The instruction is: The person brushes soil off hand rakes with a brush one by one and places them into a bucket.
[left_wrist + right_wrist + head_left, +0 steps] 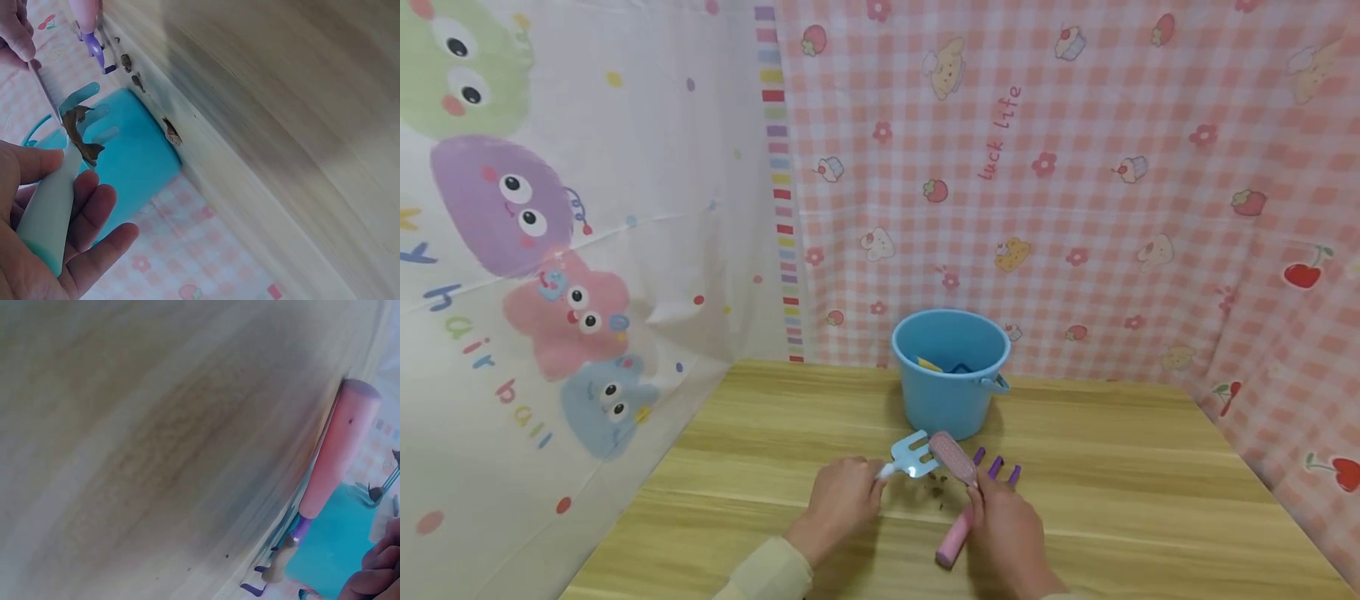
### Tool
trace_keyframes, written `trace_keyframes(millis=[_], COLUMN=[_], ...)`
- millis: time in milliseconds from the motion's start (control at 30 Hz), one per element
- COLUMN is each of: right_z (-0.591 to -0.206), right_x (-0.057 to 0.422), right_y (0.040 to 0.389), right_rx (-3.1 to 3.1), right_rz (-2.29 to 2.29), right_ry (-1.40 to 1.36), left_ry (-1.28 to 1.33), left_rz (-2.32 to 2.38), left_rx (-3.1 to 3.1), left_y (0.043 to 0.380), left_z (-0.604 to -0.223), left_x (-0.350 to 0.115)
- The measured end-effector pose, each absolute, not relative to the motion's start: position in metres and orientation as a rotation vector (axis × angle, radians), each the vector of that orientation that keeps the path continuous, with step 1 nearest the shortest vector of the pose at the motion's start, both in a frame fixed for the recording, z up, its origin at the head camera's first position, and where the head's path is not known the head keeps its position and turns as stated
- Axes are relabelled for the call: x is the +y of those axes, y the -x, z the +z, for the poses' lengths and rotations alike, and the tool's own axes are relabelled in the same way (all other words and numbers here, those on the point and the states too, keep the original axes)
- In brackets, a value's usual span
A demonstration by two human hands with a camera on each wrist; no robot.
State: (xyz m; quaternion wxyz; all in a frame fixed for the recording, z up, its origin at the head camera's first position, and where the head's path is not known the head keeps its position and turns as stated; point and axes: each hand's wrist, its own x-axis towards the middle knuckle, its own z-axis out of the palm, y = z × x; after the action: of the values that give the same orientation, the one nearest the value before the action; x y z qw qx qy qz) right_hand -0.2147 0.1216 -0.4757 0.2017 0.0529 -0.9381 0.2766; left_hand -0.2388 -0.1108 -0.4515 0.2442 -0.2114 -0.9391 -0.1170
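My left hand [846, 500] holds a small light blue garden fork [901, 457] by its pale handle, thumb lying along the neck. Curled brown scraps like dry leaf [76, 128] cling to the fork's tines [94, 114]. My right hand [1011, 525] grips a pink oblong tool [951, 457] with a dotted face; its tip meets the fork's tines, and its kind is unclear. Below my right hand, a hand rake with a pink handle [953, 542] and purple tines [995, 467] rests on the table. Small brown bits [937, 492] lie on the wood between my hands.
Just beyond the tools stands a light blue bucket [947, 404], its handle hanging at the right. Inside it show a yellow piece [928, 365] and something dark blue. A pink checked cloth [1037, 208] hangs behind the wooden table [1112, 500], and a white printed cloth [685, 208] at left.
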Motion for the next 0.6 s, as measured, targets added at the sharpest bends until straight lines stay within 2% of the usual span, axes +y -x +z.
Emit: trace_keyframes(millis=[433,600], right_z=[-0.477,-0.471], right_x=[0.134,0.124], right_y=[0.218,0.218], right_rx=[-2.654,-2.570], right_rz=[0.735,0.718], right_ry=[-0.052,-0.231], left_ry=[0.550,0.584], left_rz=[-0.335,-0.314], left_rx=[-2.538,-2.528], left_y=[0.240,0.241], left_z=[-0.446,-0.444], left_x=[-0.119,-0.118])
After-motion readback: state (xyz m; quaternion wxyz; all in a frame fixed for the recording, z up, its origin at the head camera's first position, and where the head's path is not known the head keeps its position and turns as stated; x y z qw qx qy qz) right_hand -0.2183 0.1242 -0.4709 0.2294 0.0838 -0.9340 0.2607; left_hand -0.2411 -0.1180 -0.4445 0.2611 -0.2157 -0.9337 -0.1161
